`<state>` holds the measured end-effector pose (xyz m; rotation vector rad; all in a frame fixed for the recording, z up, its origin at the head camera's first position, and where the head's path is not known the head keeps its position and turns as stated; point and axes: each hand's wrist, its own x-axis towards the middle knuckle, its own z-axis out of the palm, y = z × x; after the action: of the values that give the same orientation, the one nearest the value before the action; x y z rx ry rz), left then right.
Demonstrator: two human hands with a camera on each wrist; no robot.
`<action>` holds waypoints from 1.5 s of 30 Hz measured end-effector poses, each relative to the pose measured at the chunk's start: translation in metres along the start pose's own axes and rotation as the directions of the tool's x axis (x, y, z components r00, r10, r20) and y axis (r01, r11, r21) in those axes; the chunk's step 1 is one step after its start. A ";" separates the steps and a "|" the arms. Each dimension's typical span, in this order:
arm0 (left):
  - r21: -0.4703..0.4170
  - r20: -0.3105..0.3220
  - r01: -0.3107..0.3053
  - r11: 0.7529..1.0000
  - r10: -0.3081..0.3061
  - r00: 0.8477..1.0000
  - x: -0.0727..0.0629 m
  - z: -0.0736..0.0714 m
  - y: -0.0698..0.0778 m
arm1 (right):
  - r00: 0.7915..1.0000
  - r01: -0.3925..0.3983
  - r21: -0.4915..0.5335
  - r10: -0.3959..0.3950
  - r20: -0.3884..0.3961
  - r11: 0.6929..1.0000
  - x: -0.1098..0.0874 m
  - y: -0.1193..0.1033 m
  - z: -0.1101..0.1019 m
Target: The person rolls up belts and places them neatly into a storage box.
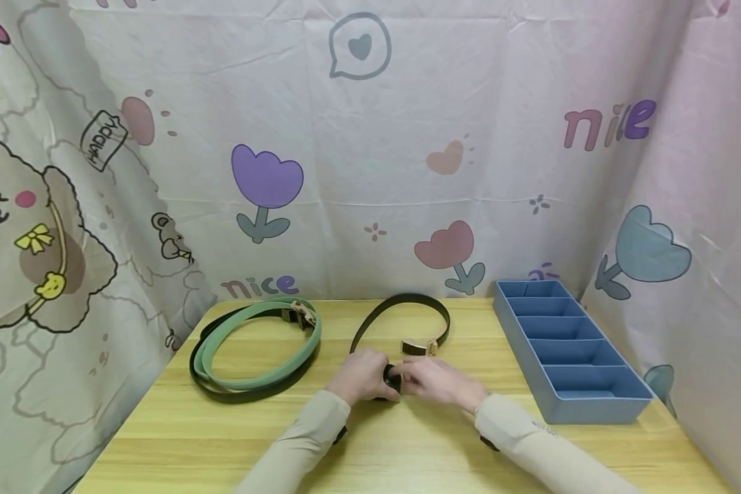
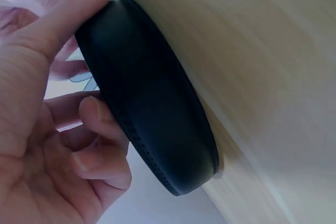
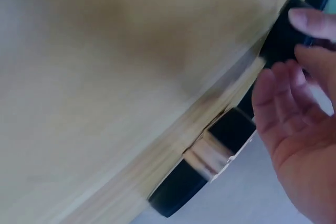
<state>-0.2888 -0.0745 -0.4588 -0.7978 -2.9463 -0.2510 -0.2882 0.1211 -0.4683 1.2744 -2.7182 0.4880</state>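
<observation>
A dark leather belt rolled into a coil (image 1: 392,379) stands on its edge on the table, held between both hands. My left hand (image 1: 364,376) grips it from the left, its thumb over the outer strap of the coil (image 2: 142,93), which shows a stitched edge. From the right, my right hand (image 1: 441,381) has its fingertips at the coil (image 3: 283,38), the other fingers curled below. Just behind the hands lies a looped black belt (image 1: 403,299) with a gold-toned buckle (image 1: 432,346); part of its loop is hidden by my left hand.
On the left, a green belt (image 1: 259,381) and a dark belt (image 1: 228,396) lie looped together, buckles at their back right. A blue-grey divided box (image 1: 537,384) with several compartments stands at the right. A printed curtain (image 1: 370,137) hangs behind the wooden table (image 1: 179,446).
</observation>
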 end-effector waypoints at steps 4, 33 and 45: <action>0.039 -0.027 -0.028 0.999 0.029 0.999 0.001 0.002 0.005 | 0.998 0.045 -0.017 -0.044 0.035 0.999 -0.003 -0.005 0.002; -0.048 0.104 -0.131 0.990 0.136 0.985 0.004 -0.002 -0.004 | 0.993 0.077 -0.169 -0.060 0.106 0.983 0.001 -0.005 -0.005; -0.071 0.076 -0.121 0.990 0.127 0.989 0.005 -0.003 -0.001 | 0.997 0.048 -0.201 -0.034 0.071 0.978 -0.002 -0.012 -0.006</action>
<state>-0.2933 -0.0732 -0.4550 -1.0191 -2.9611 -0.3168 -0.2785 0.1175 -0.4597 1.3109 -2.7048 0.1605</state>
